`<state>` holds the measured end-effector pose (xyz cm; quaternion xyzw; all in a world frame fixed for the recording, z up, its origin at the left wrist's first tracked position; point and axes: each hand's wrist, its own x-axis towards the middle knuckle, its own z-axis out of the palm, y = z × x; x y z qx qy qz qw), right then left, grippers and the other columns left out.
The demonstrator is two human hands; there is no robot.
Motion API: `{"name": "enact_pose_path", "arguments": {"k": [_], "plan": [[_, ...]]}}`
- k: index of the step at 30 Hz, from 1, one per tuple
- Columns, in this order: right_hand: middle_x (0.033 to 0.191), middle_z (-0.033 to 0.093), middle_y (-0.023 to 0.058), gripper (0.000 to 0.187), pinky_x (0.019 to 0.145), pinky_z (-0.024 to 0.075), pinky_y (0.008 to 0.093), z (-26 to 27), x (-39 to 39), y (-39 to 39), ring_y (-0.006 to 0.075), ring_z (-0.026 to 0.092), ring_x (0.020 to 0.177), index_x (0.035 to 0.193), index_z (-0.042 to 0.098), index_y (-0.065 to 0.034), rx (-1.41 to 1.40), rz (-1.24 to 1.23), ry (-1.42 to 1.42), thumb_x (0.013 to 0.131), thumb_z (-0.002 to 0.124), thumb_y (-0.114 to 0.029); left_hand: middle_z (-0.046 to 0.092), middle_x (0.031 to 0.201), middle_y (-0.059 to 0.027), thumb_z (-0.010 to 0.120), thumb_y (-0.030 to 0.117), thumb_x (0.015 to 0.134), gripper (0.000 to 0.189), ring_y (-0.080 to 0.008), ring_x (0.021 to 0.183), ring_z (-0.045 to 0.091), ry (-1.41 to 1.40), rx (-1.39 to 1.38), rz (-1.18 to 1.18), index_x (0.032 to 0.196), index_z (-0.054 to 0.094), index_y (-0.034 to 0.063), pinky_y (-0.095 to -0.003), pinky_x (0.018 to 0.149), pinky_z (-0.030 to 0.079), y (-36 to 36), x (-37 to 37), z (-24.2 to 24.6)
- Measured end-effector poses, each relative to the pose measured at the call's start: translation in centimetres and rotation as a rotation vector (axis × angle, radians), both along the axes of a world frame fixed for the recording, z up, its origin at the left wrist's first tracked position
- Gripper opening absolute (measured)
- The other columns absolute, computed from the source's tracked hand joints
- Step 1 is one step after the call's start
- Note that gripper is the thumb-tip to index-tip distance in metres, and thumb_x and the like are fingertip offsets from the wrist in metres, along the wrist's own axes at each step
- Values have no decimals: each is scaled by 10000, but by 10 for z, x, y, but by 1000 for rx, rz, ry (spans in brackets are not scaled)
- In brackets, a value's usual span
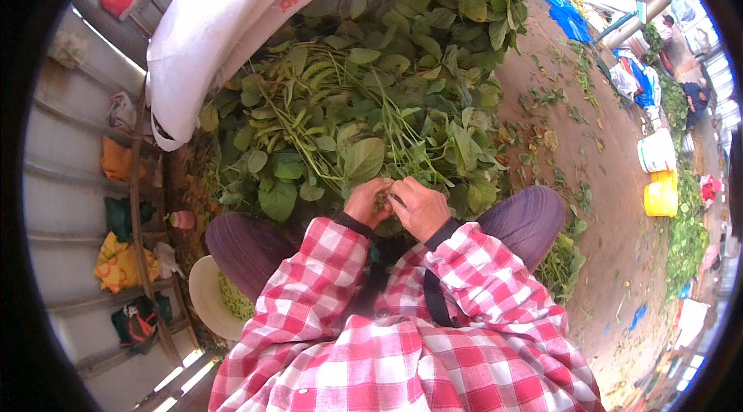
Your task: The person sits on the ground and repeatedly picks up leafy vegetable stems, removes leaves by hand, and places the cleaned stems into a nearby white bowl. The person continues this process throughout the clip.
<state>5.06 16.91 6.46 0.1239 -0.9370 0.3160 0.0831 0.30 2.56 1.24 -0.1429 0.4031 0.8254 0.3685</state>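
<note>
My left hand (367, 202) is curled around some small green pods (381, 201), partly hidden by its fingers. Against it, fingertips touching, is my right hand (422, 208), bent inward. A small dark thing (397, 199) shows at the right thumb; what it is, and whether those fingers grip a pod, cannot be made out. Just beyond both hands spreads a big heap of cut soybean plants (363, 159), with leaves, stems and clusters of green pods (316, 78). Beside my left knee stands a white bucket (200, 296) with shelled green beans (233, 299) inside, partly covered by my leg.
A white woven sack (191, 46) with red print leans over the heap's left side. Bags (125, 261) hang along the metal wall at left. Leaf scraps lie on the earthen floor (615, 226) at right. Farther off are a yellow container (660, 194), a white bucket (656, 151) and other people.
</note>
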Motion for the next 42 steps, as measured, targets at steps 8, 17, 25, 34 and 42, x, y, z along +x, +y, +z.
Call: {"name": "enact_pose_path", "arguments": {"k": [8,17,25,34,42], "plan": [[826,589,119,166,652,479,426,2,-1,4,350,591,765,960,589,-87,-136,96,-71,802,605,-137,554,715,9,471,175,912,196,-62,535,481,54,43,-29,981,596,40,-195,448,354,-1,13,-12],[823,600,179,167,649,467,434,-16,3,5,395,575,771,913,574,-38,-258,-41,-188,820,591,-175,480,640,24,482,185,926,158,-54,471,397,31,-22,-2,878,571,63,-205,410,300,7,21,5],[940,575,133,404,691,498,396,3,-22,35,291,606,813,1007,557,-17,-116,-355,42,786,695,-327,477,646,-11,509,133,924,177,-84,453,388,-5,-74,-144,1001,595,-1,-210,403,275,-4,21,-11],[1090,633,203,492,895,445,340,-10,-59,60,268,601,1024,1147,543,81,-195,-290,-332,774,709,-192,493,625,7,548,204,926,254,-67,429,369,46,-135,-406,986,631,-28,-223,375,224,-2,29,-15],[1021,632,32,350,808,454,269,88,-43,121,113,580,903,1158,565,-9,-1067,-128,-386,813,621,-2,414,550,21,511,194,939,258,-63,393,309,75,-44,-435,1089,597,3,-228,363,206,-1,27,4]]}}
